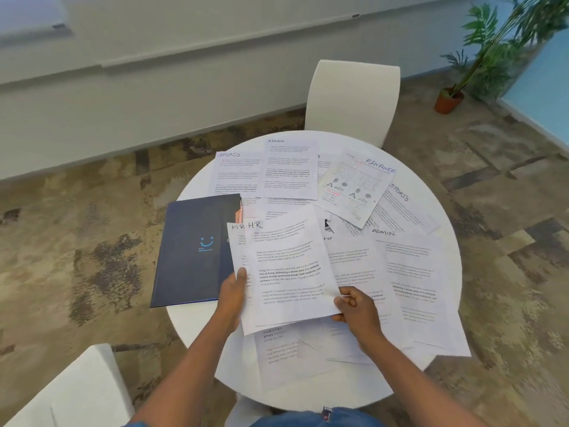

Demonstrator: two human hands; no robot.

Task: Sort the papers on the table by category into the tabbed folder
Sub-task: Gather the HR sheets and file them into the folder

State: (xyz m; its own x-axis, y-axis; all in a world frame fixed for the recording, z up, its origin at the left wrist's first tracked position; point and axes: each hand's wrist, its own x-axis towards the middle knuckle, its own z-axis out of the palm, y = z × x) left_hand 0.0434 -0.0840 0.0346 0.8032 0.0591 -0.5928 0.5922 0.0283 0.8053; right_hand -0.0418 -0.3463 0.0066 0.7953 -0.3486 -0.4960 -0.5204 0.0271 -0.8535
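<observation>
Holding two HR sheets (289, 266) up over the round white table (385, 386), left hand (232, 292) thumb clamped on their left edge, right hand (354, 309) pinching the bottom right corner. Dark folder (194, 251) lies closed at left; ADMIN, SPORTS, FINANCE papers (354, 186) spread far and right.

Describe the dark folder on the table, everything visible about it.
The folder is dark navy with a stiff, smooth-looking cover bearing a small blue smile logo and tiny text too small to read. It lies closed and flat at the round white table's left edge, overhanging it. An orange tab pokes from its far right corner. The held HR papers overlap its right side.
</observation>
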